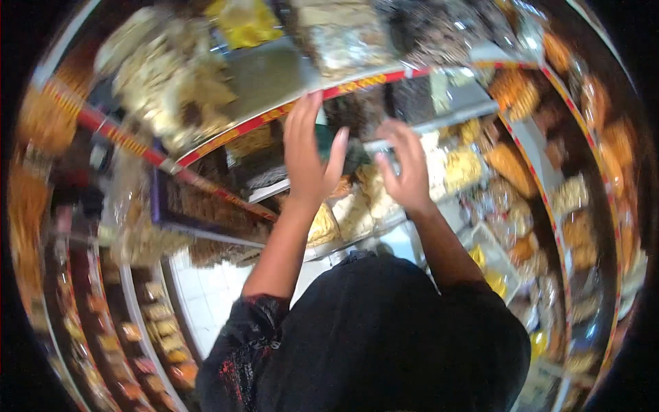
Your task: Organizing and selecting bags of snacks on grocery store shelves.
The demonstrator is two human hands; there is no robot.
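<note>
Before store shelves of bagged goods, my left hand point(310, 149) is raised with its palm partly turned inward and its thumb apart from the fingers. Its fingertips are at or just in front of a red and yellow shelf edge strip point(257, 120); contact cannot be told. To its right, my right hand point(404, 167) is lifted with slightly bent, spread fingers, near the end of a pale shelf edge point(443, 121). Neither hand holds anything. Below and behind them lie clear bags of pale yellow food point(354, 211) on a lower shelf.
Large bags of pale crackers or chips point(170, 82) fill the upper left shelf. A yellow packet point(246, 23) lies beside them. Curved shelves with orange bagged snacks point(509, 165) stand at the right. A translucent bin point(494, 257) holds yellow packets. White floor tiles point(211, 293) show at lower left.
</note>
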